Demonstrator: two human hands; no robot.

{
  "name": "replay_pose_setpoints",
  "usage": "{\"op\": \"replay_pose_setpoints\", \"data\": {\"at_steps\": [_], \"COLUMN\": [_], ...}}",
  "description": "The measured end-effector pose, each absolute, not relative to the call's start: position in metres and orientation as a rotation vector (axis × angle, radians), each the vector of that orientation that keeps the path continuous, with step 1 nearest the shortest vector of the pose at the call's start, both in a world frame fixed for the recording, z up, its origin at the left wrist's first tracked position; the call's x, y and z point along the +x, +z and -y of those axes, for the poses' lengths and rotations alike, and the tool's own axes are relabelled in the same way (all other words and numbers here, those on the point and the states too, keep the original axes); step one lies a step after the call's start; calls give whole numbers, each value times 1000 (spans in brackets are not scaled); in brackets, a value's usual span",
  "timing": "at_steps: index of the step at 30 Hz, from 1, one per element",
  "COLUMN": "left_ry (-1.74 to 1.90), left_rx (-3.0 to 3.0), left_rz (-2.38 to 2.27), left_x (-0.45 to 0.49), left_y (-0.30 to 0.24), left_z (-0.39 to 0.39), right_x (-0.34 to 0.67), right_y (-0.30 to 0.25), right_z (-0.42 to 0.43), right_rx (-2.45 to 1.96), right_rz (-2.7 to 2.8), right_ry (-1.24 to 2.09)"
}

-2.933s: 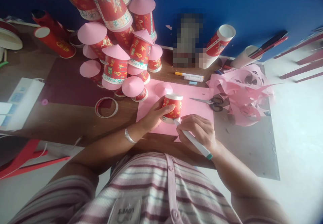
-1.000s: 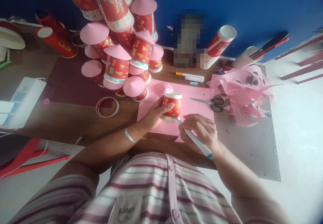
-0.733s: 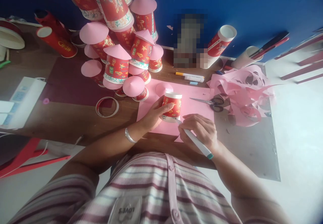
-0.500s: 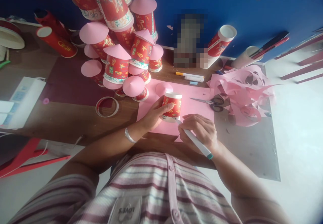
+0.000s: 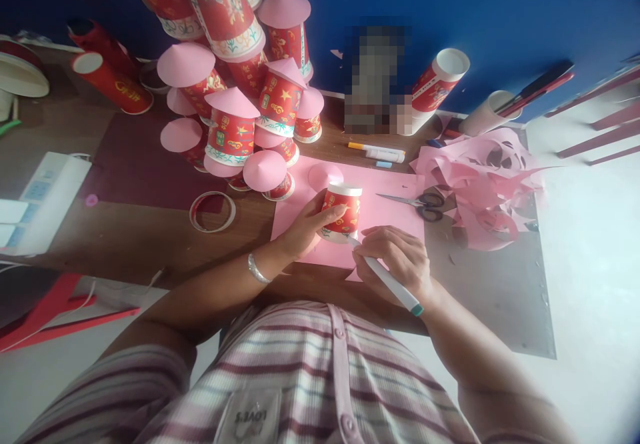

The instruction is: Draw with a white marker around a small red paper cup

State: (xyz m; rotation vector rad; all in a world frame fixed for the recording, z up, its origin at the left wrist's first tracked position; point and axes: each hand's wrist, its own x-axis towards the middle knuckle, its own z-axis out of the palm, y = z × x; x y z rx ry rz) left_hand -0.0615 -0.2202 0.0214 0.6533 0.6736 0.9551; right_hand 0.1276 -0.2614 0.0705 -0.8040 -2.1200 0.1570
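Note:
My left hand [image 5: 313,225] is wrapped round a red paper cup [image 5: 344,209] with gold patterns, a white top edge and a white lower band bearing green marks. In my right hand [image 5: 397,257] is a white marker pen [image 5: 393,285] with a green end. Its tip points at the cup's lower band; whether it touches cannot be told. Beneath both hands lies a sheet of pink paper [image 5: 390,221]. A pink paper cone [image 5: 324,175] rests on that sheet just behind the cup.
Scissors [image 5: 425,203] lie right of the cup, near pink paper scraps [image 5: 493,191]. Several red cups with pink cone tops [image 5: 231,131] are grouped at back left. Markers [image 5: 380,153], a paper ring [image 5: 213,212] and a pen-holding cup [image 5: 487,116] are also on the table.
The cup in my left hand has shifted very slightly to the right. Both hands keep their grips, and the rest looks unchanged.

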Motion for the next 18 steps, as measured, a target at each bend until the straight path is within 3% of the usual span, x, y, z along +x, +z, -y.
{"op": "replay_pose_setpoints", "data": {"at_steps": [18], "left_ry": [926], "left_rx": [694], "left_rz": [-701], "left_x": [-62], "left_y": [25], "left_z": [222], "right_x": [129], "right_y": [73], "right_z": [263], "right_rx": [-869], "right_rz": [2103], "right_ry": [426]}}
